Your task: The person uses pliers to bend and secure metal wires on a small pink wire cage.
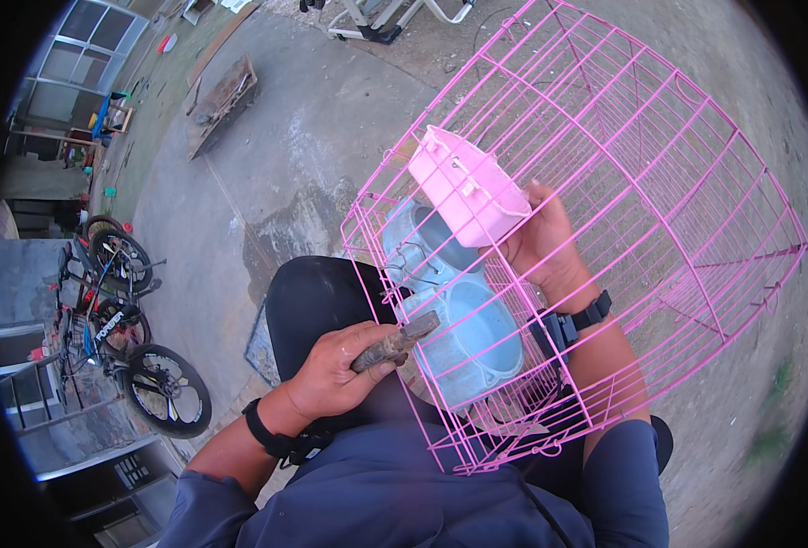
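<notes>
A pink wire cage (669, 224) lies tilted across my lap, its wires bent by the lens. My left hand (338, 367) is closed around worn, rusty pliers (398, 342), their head beside the cage's near-left end. Behind the cage wires, my right hand (547, 239) grips the end of a pink plastic box (470, 187), thumb and fingers at its right corner. Below the box sits a light-blue plastic double bowl (473, 342), seen through the wires. Thin bent metal wires (410, 263) show at its left side.
Several bicycles (139, 338) stand at the left by a building. A rusty metal tray-like piece (224, 105) lies on the concrete farther off. A grey metal frame (376, 20) stands at the top. My knee (317, 301) is under the cage's left side.
</notes>
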Motion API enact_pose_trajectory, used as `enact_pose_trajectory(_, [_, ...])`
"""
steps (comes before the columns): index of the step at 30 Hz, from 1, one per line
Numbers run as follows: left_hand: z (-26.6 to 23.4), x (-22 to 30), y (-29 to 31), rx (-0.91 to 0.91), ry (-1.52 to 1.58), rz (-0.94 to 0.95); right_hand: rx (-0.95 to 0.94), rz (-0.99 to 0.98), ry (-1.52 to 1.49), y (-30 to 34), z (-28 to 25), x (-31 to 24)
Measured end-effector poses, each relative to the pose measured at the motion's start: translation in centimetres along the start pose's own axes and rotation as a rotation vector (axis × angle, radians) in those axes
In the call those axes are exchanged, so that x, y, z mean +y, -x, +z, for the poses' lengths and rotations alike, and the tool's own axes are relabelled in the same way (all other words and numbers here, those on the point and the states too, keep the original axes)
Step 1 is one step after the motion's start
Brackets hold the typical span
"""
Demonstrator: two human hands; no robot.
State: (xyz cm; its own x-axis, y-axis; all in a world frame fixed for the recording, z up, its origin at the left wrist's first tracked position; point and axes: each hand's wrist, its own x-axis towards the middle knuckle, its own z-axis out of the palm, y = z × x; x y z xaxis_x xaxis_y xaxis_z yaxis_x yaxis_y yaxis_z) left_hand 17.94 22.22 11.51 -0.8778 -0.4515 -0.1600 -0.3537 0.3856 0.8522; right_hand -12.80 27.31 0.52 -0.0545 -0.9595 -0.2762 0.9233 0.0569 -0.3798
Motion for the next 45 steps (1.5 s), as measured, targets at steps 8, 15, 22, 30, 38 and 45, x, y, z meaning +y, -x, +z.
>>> enact_pose_trajectory(8, [0.0,0.0,0.0,-0.011,0.001,0.004,0.070,0.015,0.104,0.0,-0.3,0.9])
enact_pose_trajectory(15, [0.1,-0.3,0.1,-0.008,0.003,0.002,0.085,0.040,0.322,0.8,0.9,1.5])
enact_pose_trajectory(22, [0.2,-0.3,0.1,-0.005,0.001,0.015,0.156,-0.019,0.284,0.7,1.3,1.7])
enact_pose_trajectory(30, [0.1,-0.3,0.2,-0.009,-0.006,0.009,0.085,-0.032,0.277,0.4,0.3,1.8])
enact_pose_trajectory(38, [0.2,-0.3,0.1,-0.002,-0.015,0.023,0.213,0.001,0.220,0.1,0.3,2.2])
enact_pose_trajectory(45, [0.3,-0.2,0.2,0.001,-0.009,0.020,0.224,0.002,0.154,0.4,0.4,2.4])
